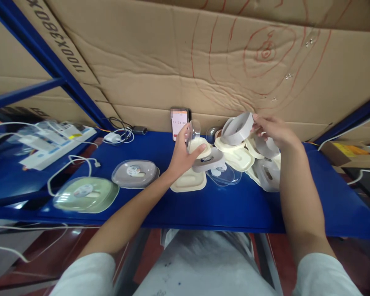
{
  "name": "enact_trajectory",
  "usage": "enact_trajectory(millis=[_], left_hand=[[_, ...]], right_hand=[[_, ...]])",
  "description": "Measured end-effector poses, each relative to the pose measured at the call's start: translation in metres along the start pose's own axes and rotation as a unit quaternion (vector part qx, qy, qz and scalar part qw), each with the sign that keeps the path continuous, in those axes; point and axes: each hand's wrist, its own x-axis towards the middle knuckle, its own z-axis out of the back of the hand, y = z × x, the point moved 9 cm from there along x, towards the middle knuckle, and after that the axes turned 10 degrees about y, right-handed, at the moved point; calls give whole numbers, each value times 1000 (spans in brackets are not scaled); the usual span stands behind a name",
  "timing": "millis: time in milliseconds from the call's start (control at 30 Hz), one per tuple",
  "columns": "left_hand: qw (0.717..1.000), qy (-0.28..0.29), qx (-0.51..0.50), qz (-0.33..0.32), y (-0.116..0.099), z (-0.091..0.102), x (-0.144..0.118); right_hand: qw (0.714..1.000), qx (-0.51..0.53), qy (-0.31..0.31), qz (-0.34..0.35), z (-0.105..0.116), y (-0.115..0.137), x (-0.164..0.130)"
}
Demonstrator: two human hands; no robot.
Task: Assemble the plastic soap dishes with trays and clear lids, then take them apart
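A clear lid (193, 133) was gripped by the left hand (181, 154) and a grey tray (237, 128) by the right hand (273, 129) above the blue shelf (203, 205).

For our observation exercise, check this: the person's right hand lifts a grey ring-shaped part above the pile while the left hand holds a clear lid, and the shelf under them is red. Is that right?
Not quite. The shelf is blue, not red, as the head view shows. The rest holds: the right hand lifts the grey ring-shaped part above the pile, and the left hand holds the clear lid.
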Motion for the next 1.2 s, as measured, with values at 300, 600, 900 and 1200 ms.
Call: enact_trajectory(millis=[300, 600, 900, 1200], left_hand=[[994, 71, 21, 81, 26, -51, 67], [988, 130, 49, 71, 3, -43, 51], [923, 233, 285, -106, -99, -33, -121], [907, 161, 382, -77, -99, 7, -151]], right_hand=[[981, -169, -64, -71, 18, -16, -5], [970, -241, -22, 23, 7, 19, -13], [899, -292, -56, 320, -110, 30, -161], [902, -273, 21, 334, -122, 6, -233]])
